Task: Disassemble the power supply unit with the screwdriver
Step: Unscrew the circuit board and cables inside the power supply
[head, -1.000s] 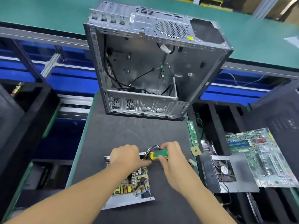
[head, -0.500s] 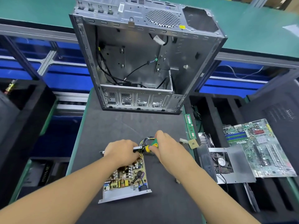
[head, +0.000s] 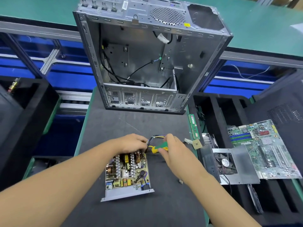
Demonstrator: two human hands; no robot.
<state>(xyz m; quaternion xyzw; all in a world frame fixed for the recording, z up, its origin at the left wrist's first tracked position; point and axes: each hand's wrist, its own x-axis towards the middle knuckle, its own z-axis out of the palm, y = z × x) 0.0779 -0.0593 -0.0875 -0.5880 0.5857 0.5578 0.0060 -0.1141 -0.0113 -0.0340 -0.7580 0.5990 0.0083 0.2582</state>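
Observation:
The opened power supply unit [head: 127,174] lies on the dark mat, its circuit board bare in a grey metal tray. My left hand [head: 131,143] rests curled on the unit's far edge, gripping it. My right hand [head: 173,150] grips the green and yellow handle of the screwdriver [head: 159,147], which points left toward the unit's far right corner. Its tip is hidden behind my left hand. A bundle of coloured wires [head: 155,138] arches between the two hands.
An empty computer case [head: 147,63] stands at the mat's far end. To the right lie a RAM stick [head: 194,126], a CPU chip [head: 197,144], a fan on a metal cover [head: 229,164] and a motherboard [head: 265,148]. A small loose part [head: 180,181] lies near my right forearm.
The view has shifted slightly. My right hand has turned the screwdriver handle a little. My left hand stays on the unit's far edge.

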